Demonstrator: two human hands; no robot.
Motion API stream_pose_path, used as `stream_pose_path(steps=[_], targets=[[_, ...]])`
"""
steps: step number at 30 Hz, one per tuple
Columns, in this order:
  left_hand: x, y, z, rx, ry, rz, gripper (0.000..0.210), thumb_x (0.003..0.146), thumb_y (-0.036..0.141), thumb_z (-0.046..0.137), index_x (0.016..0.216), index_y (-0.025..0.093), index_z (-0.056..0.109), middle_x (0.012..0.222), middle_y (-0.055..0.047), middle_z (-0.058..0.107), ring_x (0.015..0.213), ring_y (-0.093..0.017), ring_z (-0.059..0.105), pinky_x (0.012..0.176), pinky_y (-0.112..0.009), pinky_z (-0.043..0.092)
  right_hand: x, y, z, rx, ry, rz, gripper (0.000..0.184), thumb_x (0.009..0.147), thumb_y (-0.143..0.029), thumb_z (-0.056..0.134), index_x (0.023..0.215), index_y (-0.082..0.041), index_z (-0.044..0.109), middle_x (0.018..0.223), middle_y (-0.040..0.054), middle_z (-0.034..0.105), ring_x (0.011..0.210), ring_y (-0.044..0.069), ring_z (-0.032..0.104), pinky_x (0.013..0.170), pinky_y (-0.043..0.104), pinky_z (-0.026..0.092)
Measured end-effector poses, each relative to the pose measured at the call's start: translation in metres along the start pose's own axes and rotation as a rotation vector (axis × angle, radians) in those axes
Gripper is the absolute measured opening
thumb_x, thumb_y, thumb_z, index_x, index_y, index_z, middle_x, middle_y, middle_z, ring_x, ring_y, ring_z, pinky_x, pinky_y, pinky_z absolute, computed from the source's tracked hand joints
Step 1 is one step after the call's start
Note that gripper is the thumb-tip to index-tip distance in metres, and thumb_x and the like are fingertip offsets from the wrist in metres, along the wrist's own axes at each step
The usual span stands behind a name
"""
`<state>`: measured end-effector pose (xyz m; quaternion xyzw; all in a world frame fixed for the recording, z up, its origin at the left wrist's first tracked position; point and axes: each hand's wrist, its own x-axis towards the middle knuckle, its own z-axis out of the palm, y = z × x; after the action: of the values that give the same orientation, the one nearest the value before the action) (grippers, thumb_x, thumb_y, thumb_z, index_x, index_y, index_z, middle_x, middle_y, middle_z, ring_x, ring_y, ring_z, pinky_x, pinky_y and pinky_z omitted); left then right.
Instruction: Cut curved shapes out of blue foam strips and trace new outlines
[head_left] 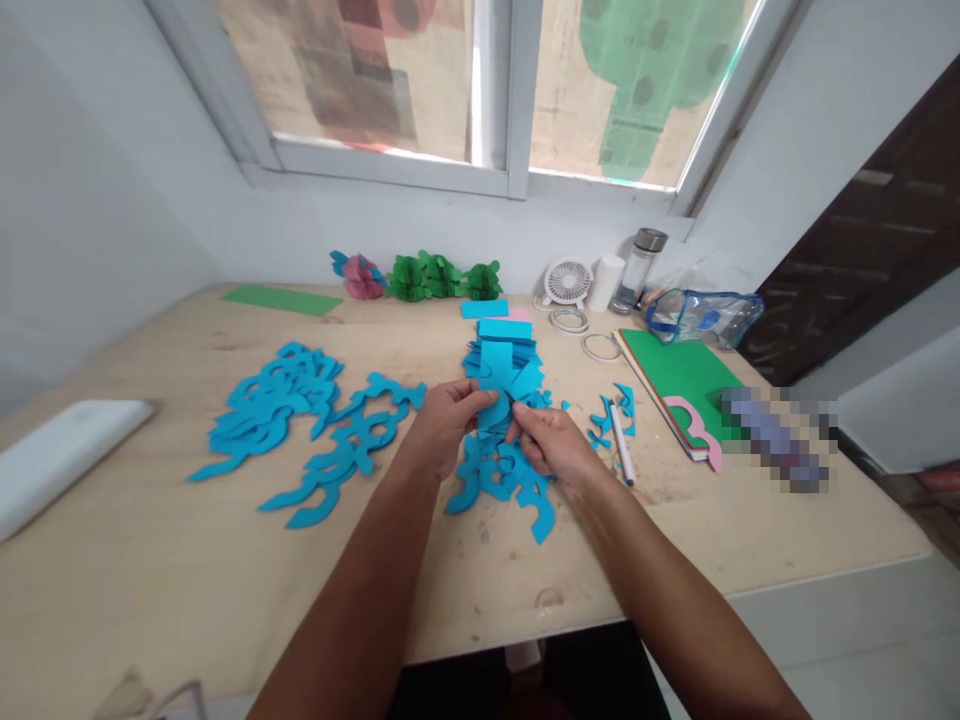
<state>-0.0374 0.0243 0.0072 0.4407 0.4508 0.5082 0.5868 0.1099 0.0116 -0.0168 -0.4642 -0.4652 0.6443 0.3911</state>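
Note:
My left hand (pixel 444 425) pinches a piece of blue paper (pixel 493 412) between thumb and fingers, above the middle of the table. Close against it from the right, my right hand (pixel 553 445) is closed round what look like small scissors (pixel 511 398); only a thin dark part shows and the fingers hide the rest. Beneath both hands lie curved blue paper offcuts (pixel 499 475). Just beyond them is a stack of blue paper strips (pixel 504 350). To the left rest a pile of wavy blue cut-outs (pixel 274 400) and a looser group of cut-outs (pixel 352 440).
A marker (pixel 622 445) lies right of my hands, beside blue scraps (pixel 602 420). Further right are green paper sheets (pixel 675 365) with a pink cut-out (pixel 694 428). Along the wall stand green paper figures (pixel 442 275), a small fan (pixel 568 282), a bottle (pixel 639 270) and a clear pouch (pixel 709 315).

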Motion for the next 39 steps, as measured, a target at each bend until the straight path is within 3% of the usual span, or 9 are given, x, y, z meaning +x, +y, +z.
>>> stream_pose_path(steps=[39], targets=[[0.0000, 0.0001, -0.0025, 0.075, -0.043, 0.030, 0.020, 0.058, 0.029, 0.071, 0.054, 0.017, 0.056, 0.049, 0.002, 0.050, 0.055, -0.015, 0.052, 0.049, -0.025, 0.039, -0.0010, -0.0047, -0.0024, -0.052, -0.029, -0.019, 0.048, 0.072, -0.063, 0.062, 0.064, -0.016, 0.059, 0.032, -0.0099, 0.035, 0.029, 0.004, 0.020, 0.032, 0.020, 0.012]])
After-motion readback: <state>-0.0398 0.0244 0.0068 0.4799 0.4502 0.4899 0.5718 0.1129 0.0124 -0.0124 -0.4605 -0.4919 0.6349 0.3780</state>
